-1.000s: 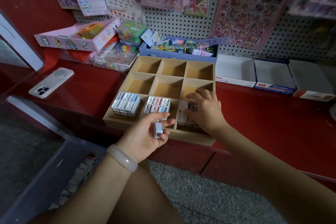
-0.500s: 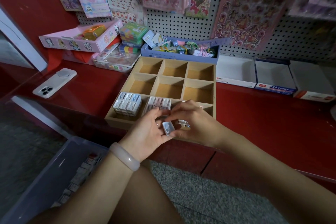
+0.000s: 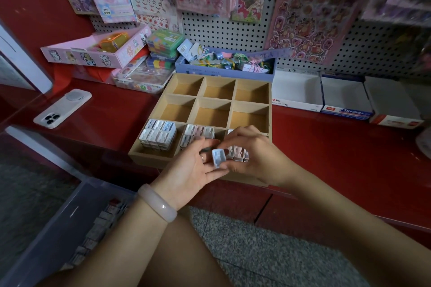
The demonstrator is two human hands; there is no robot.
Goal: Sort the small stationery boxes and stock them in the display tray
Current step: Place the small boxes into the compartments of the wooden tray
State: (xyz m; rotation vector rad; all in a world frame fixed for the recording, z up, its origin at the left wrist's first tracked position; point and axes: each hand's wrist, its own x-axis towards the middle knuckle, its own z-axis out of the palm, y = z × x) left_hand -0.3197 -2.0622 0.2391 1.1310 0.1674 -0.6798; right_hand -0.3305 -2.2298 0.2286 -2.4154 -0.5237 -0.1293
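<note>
A wooden display tray (image 3: 270, 109) with nine compartments sits on the red counter. Small pale stationery boxes fill its front left compartment (image 3: 158, 134), and more stand in the front middle one (image 3: 198, 131). The back two rows hold nothing. Over the tray's front edge, my left hand (image 3: 191, 170) pinches a small light blue box (image 3: 219, 158). My right hand (image 3: 263, 154) is curled round a short row of pink and white boxes (image 3: 239, 154), pressed against the blue one. The front right compartment is mostly hidden behind my right hand.
A white phone (image 3: 61, 108) lies on the counter at left. A grey bin (image 3: 58, 221) with several more small boxes stands on the floor at lower left. A blue box of trinkets (image 3: 224, 70) sits behind the tray and white cartons (image 3: 342, 98) stand to its right.
My right hand has come out of the front right compartment with a row of boxes. Both hands have met over the tray's front edge, bringing the blue box against that row.
</note>
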